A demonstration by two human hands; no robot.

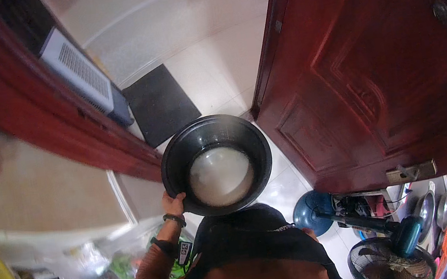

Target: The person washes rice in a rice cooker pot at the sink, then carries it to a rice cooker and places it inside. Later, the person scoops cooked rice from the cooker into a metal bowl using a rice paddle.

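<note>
Left hand [174,204] clamped on black pot [179,160] at rim; whitish liquid [221,175] inside. Right hand [309,233] mostly hidden, grip can't tell. Red door [368,73] to right.

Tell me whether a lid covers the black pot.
No: the black pot, held near its rim by the left hand, is open at the top, with its inside showing.

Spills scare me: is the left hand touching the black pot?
Touching. The head view shows the left hand gripping the black pot at its rim.
</note>
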